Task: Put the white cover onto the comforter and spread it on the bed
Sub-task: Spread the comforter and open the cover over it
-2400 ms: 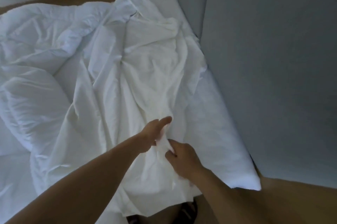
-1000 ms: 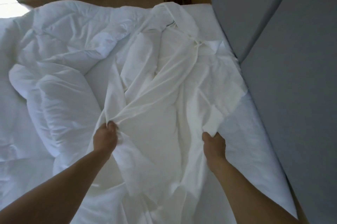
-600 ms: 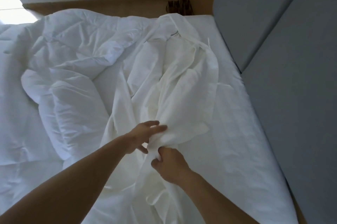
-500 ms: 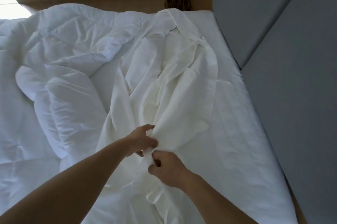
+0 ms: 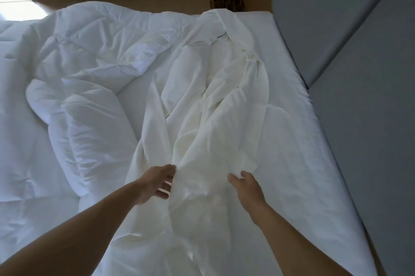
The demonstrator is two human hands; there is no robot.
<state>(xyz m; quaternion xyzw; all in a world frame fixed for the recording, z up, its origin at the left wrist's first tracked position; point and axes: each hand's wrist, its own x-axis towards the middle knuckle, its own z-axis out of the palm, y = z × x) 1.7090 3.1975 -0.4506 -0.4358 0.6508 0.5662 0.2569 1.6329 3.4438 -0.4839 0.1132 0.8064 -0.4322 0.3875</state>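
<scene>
Head view: cover [image 5: 213,141] looks limp and light, best pinched at a hem; left hand [image 5: 155,182] and right hand [image 5: 247,189] flank it, fingers [image 5: 167,168] slack, empty.

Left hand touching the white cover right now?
Touching. Head view: the left hand has straight fingers lying against a fold of the white cover, tips hidden behind the cloth, no gap.

Both reaching forward, my left forearm [image 5: 89,219] and right forearm [image 5: 287,235] bare. My left grip [image 5: 155,182]: palm turned inward, thumb on top, fingers loose and straight. My right grip [image 5: 247,188]: back of hand up, fingers relaxed, slightly bent. Grips apart, roughly level, neither clamped.
</scene>
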